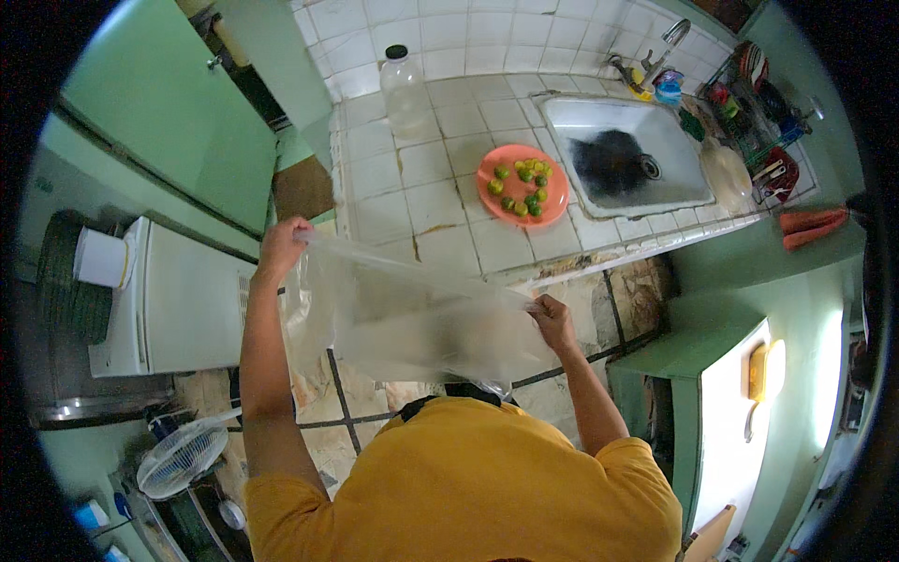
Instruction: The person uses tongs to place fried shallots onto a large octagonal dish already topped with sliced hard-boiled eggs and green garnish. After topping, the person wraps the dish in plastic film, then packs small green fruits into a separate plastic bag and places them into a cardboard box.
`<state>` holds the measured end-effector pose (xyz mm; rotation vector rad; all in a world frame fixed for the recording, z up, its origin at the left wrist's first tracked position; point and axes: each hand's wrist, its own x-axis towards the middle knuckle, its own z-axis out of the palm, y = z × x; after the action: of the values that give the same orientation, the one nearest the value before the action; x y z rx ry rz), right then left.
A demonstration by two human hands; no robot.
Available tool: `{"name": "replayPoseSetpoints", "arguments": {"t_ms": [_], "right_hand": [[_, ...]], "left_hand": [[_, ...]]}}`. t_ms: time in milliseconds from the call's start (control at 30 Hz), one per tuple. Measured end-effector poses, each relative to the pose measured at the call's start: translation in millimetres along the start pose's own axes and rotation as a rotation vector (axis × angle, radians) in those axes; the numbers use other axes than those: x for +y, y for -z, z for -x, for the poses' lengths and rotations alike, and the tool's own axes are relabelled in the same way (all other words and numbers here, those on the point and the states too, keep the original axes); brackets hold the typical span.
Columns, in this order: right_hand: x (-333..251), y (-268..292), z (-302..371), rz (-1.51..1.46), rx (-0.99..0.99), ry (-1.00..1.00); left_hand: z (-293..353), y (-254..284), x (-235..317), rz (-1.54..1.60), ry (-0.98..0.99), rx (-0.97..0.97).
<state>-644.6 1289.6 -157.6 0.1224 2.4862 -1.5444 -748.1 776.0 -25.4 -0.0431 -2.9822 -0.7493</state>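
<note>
A large clear plastic bag is stretched between my two hands, in front of the tiled counter's near edge. My left hand is closed on one upper corner of it, raised and out to the left. Lower and to the right, my right hand pinches the other corner. The bag hangs down between them, see-through, with the floor showing faintly behind it. Beyond it on the counter, an orange-pink plate holds several small green citrus fruits, some of them cut.
The white-tiled counter carries a clear jar with a black lid at the back left. A white sink lies to the right, beside a dish rack. A white appliance and a fan stand left; a green cabinet stands right.
</note>
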Motion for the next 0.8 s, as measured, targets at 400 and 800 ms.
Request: {"name": "replayPoseSetpoints", "arguments": {"t_ms": [400,800], "right_hand": [[-82.1,64.2,-253.5,0.473,0.259,0.247],[-113.4,27.3,-299.1,0.646,0.090,0.001]], "left_hand": [[-276.4,-75.4,5.7,-0.146,-0.169,-0.160],[-330.3,-87.9,-33.5,-0.189,-0.127,-0.050]]}}
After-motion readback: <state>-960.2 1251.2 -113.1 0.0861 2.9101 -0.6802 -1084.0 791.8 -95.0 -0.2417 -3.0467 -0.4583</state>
